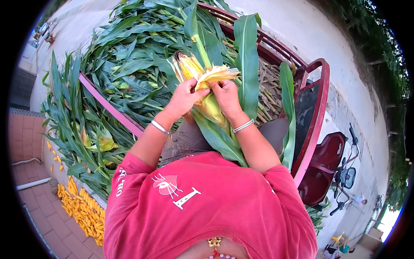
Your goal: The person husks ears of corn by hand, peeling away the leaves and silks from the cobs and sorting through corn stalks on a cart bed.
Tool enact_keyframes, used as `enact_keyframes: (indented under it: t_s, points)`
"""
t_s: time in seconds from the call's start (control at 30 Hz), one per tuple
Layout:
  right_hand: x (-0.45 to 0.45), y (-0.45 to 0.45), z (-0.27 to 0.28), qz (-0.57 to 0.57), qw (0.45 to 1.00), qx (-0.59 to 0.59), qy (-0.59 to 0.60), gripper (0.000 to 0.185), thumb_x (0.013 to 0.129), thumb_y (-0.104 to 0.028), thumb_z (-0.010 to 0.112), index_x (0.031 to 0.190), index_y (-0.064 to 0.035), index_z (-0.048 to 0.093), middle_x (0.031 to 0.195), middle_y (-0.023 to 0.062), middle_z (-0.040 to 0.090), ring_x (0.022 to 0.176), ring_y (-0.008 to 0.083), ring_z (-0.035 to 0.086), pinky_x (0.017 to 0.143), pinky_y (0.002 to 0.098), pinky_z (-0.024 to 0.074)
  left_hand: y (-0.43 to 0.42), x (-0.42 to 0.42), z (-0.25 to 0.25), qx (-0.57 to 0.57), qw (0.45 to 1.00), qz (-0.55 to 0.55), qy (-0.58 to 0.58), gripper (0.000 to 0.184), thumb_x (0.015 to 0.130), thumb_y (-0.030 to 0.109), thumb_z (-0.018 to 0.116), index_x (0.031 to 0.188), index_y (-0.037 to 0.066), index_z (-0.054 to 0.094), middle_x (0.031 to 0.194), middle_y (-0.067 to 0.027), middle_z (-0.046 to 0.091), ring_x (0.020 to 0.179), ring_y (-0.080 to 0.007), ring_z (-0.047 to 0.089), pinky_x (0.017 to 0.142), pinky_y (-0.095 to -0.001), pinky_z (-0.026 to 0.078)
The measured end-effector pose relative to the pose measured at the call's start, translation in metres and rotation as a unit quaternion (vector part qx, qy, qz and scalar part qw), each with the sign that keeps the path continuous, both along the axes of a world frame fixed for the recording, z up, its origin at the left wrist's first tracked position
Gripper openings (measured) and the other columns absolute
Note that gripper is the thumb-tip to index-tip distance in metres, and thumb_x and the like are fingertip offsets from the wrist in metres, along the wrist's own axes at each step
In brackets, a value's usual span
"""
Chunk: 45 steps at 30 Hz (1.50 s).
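An ear of corn (189,68) is in front of me, its yellow kernels showing at the tip and the lower part still wrapped in green husk. Pale, dry corn husk (219,74) is folded outward around its middle. My left hand (186,96) is closed on the husk at the left side of the ear. From the right, my right hand (227,96) pinches the husk, its thumb near the left one. The ear is attached to a green stalk (201,49) with long leaves. Fingertips under the husk are partly hidden.
Leafy corn stalks (129,56) fill the cart in front of me, inside a red metal rail (110,103). Husked yellow cobs (84,211) lie piled on the paving at lower left. A dark red seat (321,168) and handlebars (345,177) are at right.
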State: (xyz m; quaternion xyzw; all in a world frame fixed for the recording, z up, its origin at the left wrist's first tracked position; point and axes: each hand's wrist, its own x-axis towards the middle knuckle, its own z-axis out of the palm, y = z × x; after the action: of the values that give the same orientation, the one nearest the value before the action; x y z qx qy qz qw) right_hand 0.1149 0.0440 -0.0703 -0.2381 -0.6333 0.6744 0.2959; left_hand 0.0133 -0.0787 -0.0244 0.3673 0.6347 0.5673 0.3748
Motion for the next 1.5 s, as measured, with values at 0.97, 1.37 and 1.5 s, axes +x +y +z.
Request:
enact_keyframes:
  t_s: [0.97,1.37,1.5]
  points:
    - [0.024,0.02,0.046,0.112,0.923,0.364,-0.061,0.023,0.078,-0.002,0.064,0.1,0.0011,0.06,0.093,0.007,0.065,0.082,0.014,0.061,0.076,0.0289,0.0486,0.002,0.003,0.006,-0.028,0.991,0.104,0.074,0.013,0.071,0.005,0.07,0.078,-0.001,0.06,0.069,-0.002,0.06,0.062,-0.0057,0.051,0.056,-0.0231,0.042]
    - [0.022,0.028,0.038,0.25,0.956,-0.151,0.011,0.03,0.087,-0.014,0.064,0.112,-0.0012,0.057,0.106,0.0028,0.062,0.094,0.0111,0.057,0.084,0.0244,0.0453,0.014,0.013,0.022,-0.068,0.959,0.099,0.255,0.018,0.074,0.01,0.067,0.086,0.001,0.057,0.068,-0.0036,0.057,0.061,-0.0065,0.051,0.057,-0.0233,0.041]
    - [0.029,0.014,0.039,0.216,0.948,-0.231,0.035,0.038,0.088,-0.012,0.062,0.122,-0.0013,0.05,0.113,0.0041,0.059,0.098,0.0121,0.056,0.088,0.0259,0.0444,0.02,0.019,0.012,-0.019,0.899,0.168,0.404,0.027,0.07,0.024,0.07,0.084,0.005,0.058,0.07,-0.0114,0.061,0.062,-0.0236,0.06,0.061,-0.033,0.048]
